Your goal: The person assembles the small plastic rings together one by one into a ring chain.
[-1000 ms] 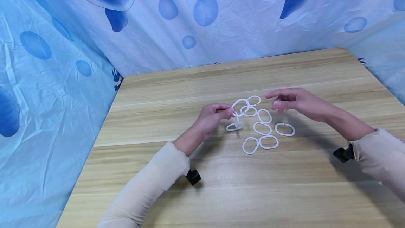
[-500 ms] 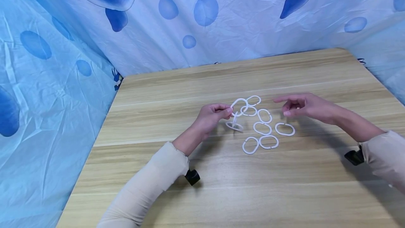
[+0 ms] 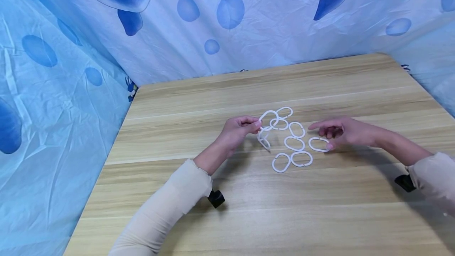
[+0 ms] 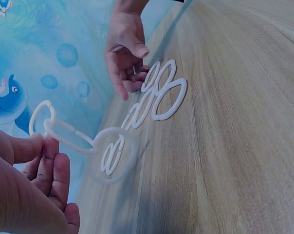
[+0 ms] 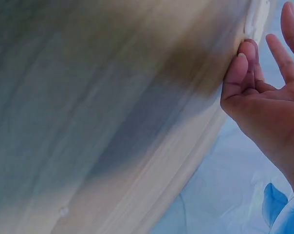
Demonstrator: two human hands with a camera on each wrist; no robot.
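My left hand [image 3: 241, 128] pinches a short chain of white plastic C-shaped links [image 3: 269, 111] between thumb and fingers, just above the table. In the left wrist view one large link [image 4: 132, 156] of this chain hangs below the others, out past the fingertips. My right hand [image 3: 343, 131] is low over a separate white link [image 3: 309, 144]; its thumb is at that link's right edge, the index finger reaches out to the left and the other fingers curl loosely. Whether the thumb touches the link cannot be told. In the right wrist view the fingertips [image 5: 249, 48] are close to the tabletop.
Several more white links [image 3: 302, 166] lie flat between the hands, with small gaps in their rims. The wooden table [image 3: 270, 216] meets a blue curtain [image 3: 249, 46] printed with dolphins and bubbles at the back and left. Black wrist cameras [image 3: 216, 198] hang under both sleeves.
My right hand has moved right and down from beyond the links to the separate link at the right. My left hand stays put while the hanging link of its chain swings and turns.
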